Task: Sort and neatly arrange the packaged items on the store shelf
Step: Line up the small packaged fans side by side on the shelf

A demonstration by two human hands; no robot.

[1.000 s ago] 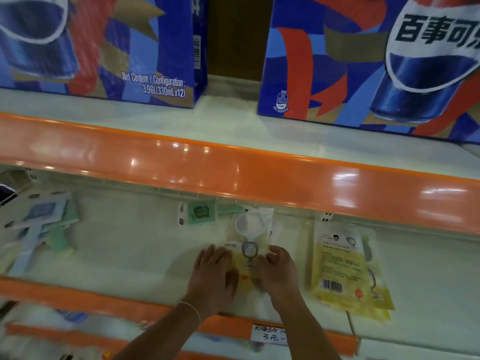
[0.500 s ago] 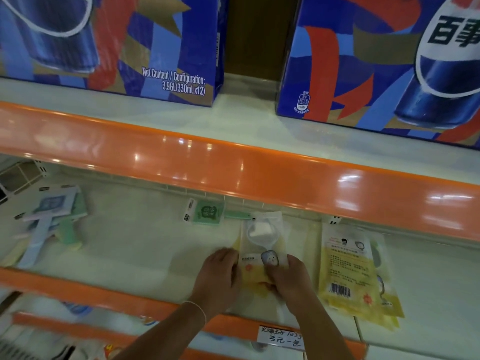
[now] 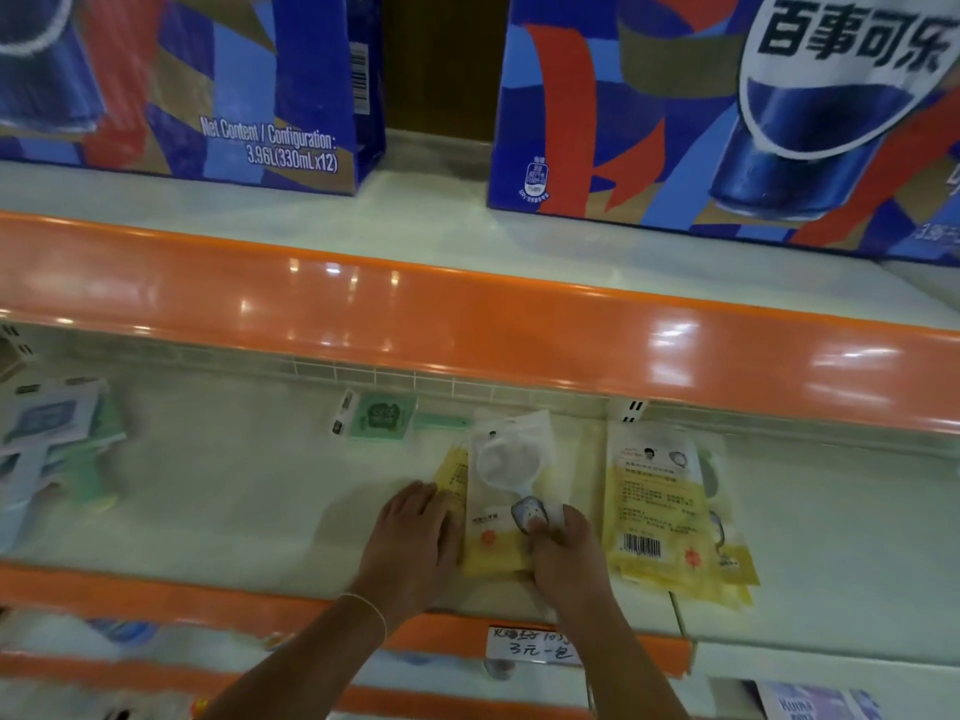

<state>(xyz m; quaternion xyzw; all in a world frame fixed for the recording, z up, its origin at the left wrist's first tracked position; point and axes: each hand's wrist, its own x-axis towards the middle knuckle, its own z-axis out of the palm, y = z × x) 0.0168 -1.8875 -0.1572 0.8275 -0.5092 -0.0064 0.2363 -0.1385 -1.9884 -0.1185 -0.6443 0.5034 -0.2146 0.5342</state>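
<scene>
The work surface is a pale shelf deck [image 3: 218,491] with a glossy orange front rail [image 3: 156,589]. An upper shelf runs above it, edged by an orange fascia [image 3: 467,324] that carries bright light reflections.

Two blue cola cartons stand on the upper shelf: one at 11 o'clock [image 3: 208,85], one at 1 o'clock [image 3: 727,106], with a dark gap between them.

The left hand [image 3: 410,543] lies flat, fingers extended, against the left edge of a stack of yellow-and-clear packets [image 3: 498,511] at the centre of the deck. The right hand [image 3: 566,553] has fingers curled over the stack's lower right corner, pinching it.

A second stack of yellow packets [image 3: 670,506] lies just beside the first, at 3 o'clock, apart from it. A small green packet [image 3: 382,418] lies at 12 o'clock from the hands, near the back of the deck. Blue and green carded items [image 3: 52,439] lie at 9 o'clock, blurred.

A handwritten price label [image 3: 535,646] hangs on the front rail at 6 o'clock.
</scene>
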